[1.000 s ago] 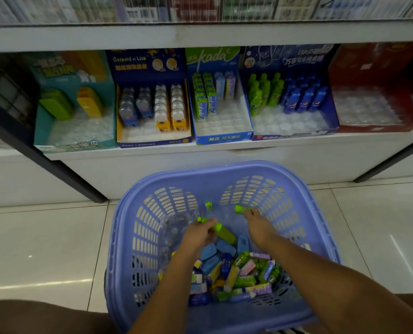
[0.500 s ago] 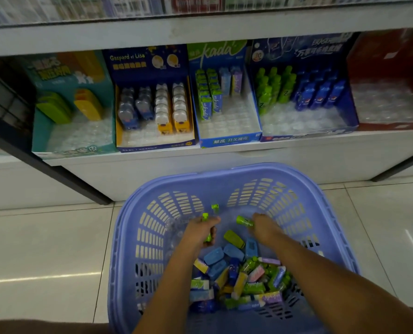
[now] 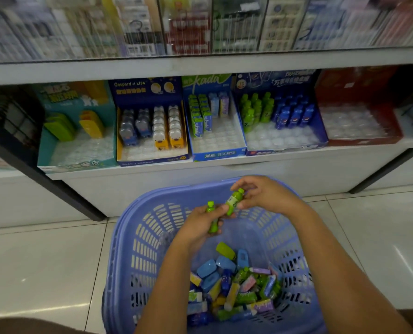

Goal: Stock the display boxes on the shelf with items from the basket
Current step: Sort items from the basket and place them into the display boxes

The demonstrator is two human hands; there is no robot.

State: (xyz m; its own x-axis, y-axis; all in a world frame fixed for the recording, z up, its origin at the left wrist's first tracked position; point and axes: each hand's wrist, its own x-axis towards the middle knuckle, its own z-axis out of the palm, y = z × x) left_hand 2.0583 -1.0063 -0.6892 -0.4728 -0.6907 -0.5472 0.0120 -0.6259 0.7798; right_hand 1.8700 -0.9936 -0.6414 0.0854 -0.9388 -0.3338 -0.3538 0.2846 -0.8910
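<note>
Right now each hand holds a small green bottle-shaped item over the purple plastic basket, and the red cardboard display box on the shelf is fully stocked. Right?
No. Head view: the red cardboard display box holds only a bare clear tray. The rest stands: left hand holds one small green bottle-shaped item, right hand a second green bottle-shaped item, over the purple plastic basket.

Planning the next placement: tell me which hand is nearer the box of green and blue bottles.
Right. The right hand, pinching a green bottle, is at the basket's far rim, below the box; the left hand, gripping another bottle, sits lower and further left.
</note>
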